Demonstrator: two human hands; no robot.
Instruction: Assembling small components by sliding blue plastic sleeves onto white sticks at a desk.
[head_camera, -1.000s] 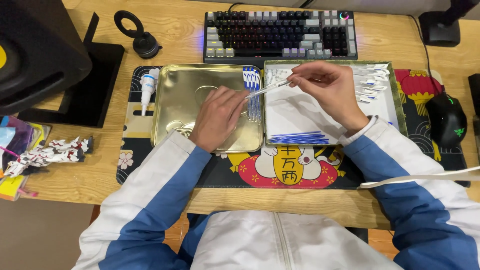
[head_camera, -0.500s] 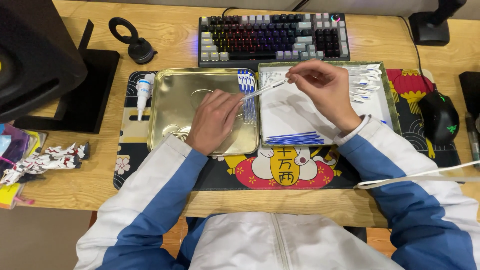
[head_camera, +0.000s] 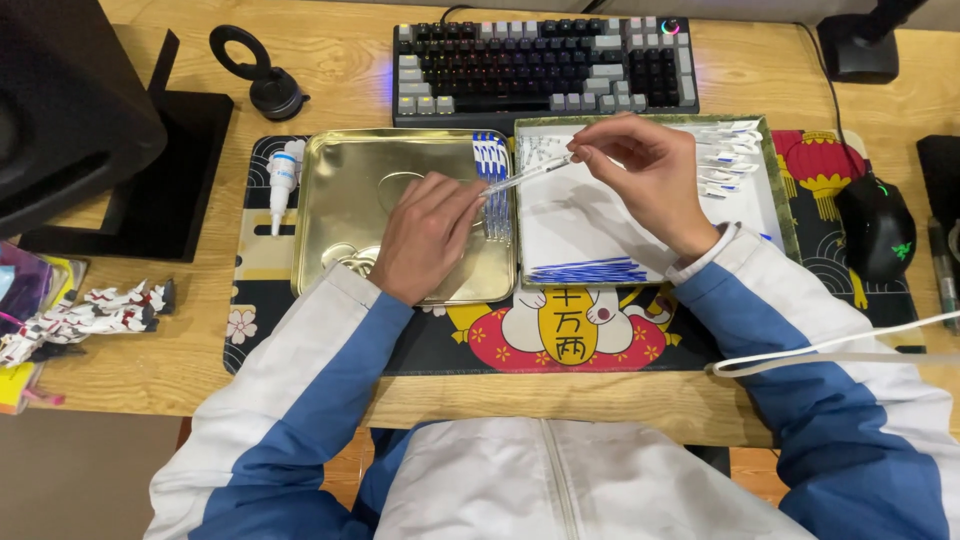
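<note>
Right hand (head_camera: 645, 175), wrist bent, fingers pinched shut on a thin clear packet (head_camera: 525, 174) spanning toward the left hand (head_camera: 425, 235). Left hand, palm down and loosely curled over the gold tin tray (head_camera: 340, 180), grips the packet's other end. White tray (head_camera: 570, 225) lies just beside.

Wooden desk (head_camera: 350, 75), keyboard (head_camera: 545, 65), desk mat (head_camera: 600, 335), mouse (head_camera: 877, 228)

A home desk: backlit keyboard (head_camera: 545, 62), gaming mouse (head_camera: 877, 226), cartoon desk mat (head_camera: 560, 330) on wooden tabletop (head_camera: 350, 70).
</note>
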